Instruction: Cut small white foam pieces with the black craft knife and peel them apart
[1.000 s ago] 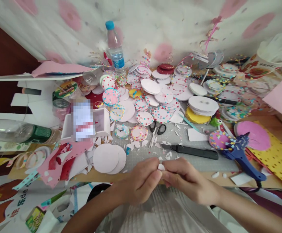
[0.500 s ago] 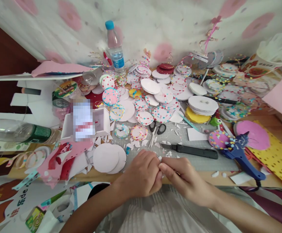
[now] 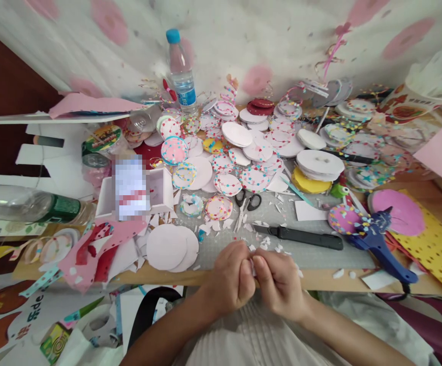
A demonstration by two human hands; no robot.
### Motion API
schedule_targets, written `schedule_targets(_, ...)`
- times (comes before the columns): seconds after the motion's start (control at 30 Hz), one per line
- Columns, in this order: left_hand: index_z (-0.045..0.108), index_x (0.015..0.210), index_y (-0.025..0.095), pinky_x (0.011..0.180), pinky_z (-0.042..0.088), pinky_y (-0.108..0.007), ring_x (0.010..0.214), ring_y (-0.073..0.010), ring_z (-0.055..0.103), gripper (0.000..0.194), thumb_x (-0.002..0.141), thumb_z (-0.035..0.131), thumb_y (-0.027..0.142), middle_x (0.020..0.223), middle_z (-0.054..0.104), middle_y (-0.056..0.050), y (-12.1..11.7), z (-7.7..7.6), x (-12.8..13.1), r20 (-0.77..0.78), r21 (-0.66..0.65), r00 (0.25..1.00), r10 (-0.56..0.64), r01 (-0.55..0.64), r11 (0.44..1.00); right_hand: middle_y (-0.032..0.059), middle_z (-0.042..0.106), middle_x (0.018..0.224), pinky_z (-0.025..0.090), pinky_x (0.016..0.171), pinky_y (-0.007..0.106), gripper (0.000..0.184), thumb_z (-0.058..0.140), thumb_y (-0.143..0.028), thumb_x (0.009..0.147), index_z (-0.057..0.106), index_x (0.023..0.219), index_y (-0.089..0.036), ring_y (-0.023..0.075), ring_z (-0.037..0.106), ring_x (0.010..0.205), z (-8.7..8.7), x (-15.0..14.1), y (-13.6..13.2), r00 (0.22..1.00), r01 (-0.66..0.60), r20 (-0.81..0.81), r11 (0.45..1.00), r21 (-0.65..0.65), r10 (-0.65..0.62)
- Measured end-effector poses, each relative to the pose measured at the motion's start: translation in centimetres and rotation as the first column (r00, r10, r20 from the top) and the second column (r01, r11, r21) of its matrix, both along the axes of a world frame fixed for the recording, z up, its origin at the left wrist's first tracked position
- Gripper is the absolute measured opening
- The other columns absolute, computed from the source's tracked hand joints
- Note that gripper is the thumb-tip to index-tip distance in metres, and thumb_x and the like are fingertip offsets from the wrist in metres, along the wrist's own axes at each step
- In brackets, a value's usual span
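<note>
Left hand (image 3: 230, 277): fingers curled closed, gripping a small white scrap (image 3: 252, 248), mostly hidden
Right hand (image 3: 279, 280): fingers folded on the same scrap
Scrap: between the hands, near the long black utility knife (image 3: 308, 238)

Small white scraps (image 3: 265, 242), near centre: matt, papery, rough-edged. Flat white round discs (image 3: 166, 247), near left: smooth, matt, card-like. Slim black cutter handle (image 3: 309, 238), near right: matt plastic. Clear blue-capped bottle (image 3: 182, 73), far left: glossy plastic. Pale-brown table edge (image 3: 137, 278), near: smooth, wood-look.
</note>
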State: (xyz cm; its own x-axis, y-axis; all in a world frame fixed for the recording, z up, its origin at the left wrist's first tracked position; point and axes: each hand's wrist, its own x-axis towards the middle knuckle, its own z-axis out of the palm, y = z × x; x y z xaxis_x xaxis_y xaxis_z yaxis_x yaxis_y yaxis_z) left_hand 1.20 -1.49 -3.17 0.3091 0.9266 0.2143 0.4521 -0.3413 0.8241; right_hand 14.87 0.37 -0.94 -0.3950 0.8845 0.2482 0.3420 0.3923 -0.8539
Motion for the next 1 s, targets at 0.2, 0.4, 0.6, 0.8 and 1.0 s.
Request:
schedule_targets(0.2, 0.047, 0.087, 0.023, 0.085, 0.045, -0.049, 0.085, -0.0250, 0.051, 0.037, 0.098, 0.020, 0.047, 0.083, 0.053, -0.008, -0.9, -0.7, 0.8, 0.221, -0.296, 0.965, 0.143, -0.073, 0.952, -0.0032, 0.044, 0.051, 0.030, 0.046, 0.026, 0.037, 0.029, -0.030, 0.102, 0.039, 0.067, -0.024, 0.0122, 0.041, 0.044, -0.7, 0.0, 0.0, 1.000, 0.005, 0.020, 0.999, 0.036, -0.006)
schedule_targets(0.4, 0.035, 0.069, 0.023, 0.066, 0.039, -0.034, 0.063, -0.0160, 0.040, 0.044, 0.101, 0.014, 0.045, 0.065, 0.039, 0.000, 0.7, 0.7, -0.3, 0.332, -0.399, 0.934, 0.130, 0.014, 0.917, -0.0025, 0.043, 0.049, 0.032, 0.046, 0.027, 0.043, 0.024, -0.038, 0.103, 0.039, 0.065, -0.024, 0.0130, 0.040, 0.044, 0.3, 3.1, 1.3, 0.991, -0.129, 0.041, 0.984, 0.122, 0.125)
schedule_targets(0.6, 0.037, 0.068, 0.020, 0.057, 0.026, -0.027, 0.054, -0.0091, 0.025, 0.044, 0.089, 0.045, 0.058, 0.062, 0.030, 0.006, 2.8, 2.0, -1.5, 0.681, -0.672, 0.631, 0.371, 0.338, 0.659, -0.0011, 0.054, 0.061, 0.041, 0.048, 0.025, 0.026, 0.035, -0.030, 0.102, 0.050, 0.081, -0.024, 0.0143, 0.053, 0.049, 1.0, 9.8, -0.2, 0.981, -0.056, 0.184, 0.996, -0.069, 0.068)
schedule_targets(0.8, 0.048, 0.075, 0.018, 0.056, 0.028, -0.026, 0.053, -0.0070, 0.032, 0.038, 0.077, 0.066, 0.050, 0.064, 0.037, 0.005, 3.1, 2.5, -0.5, 0.678, -0.735, 0.487, 0.551, 0.477, 0.482, 0.0061, 0.071, 0.082, 0.050, 0.057, 0.029, 0.015, 0.044, -0.025, 0.096, 0.058, 0.103, -0.025, 0.0217, 0.069, 0.067, -1.9, 14.5, -4.7, 0.868, 0.046, 0.494, 0.984, -0.170, 0.045)
schedule_targets(1.0, 0.049, 0.075, 0.017, 0.058, 0.029, -0.025, 0.054, -0.0067, 0.033, 0.035, 0.078, 0.066, 0.047, 0.064, 0.037, 0.005, 2.3, 1.9, 0.4, 0.653, -0.750, 0.499, 0.569, 0.534, 0.391, -0.0011, 0.059, 0.055, 0.036, 0.044, 0.027, 0.020, 0.053, -0.033, 0.094, 0.052, 0.075, -0.026, 0.0168, 0.057, 0.044, -1.8, 15.1, -5.4, 0.746, 0.014, 0.648, 0.970, -0.244, 0.153)
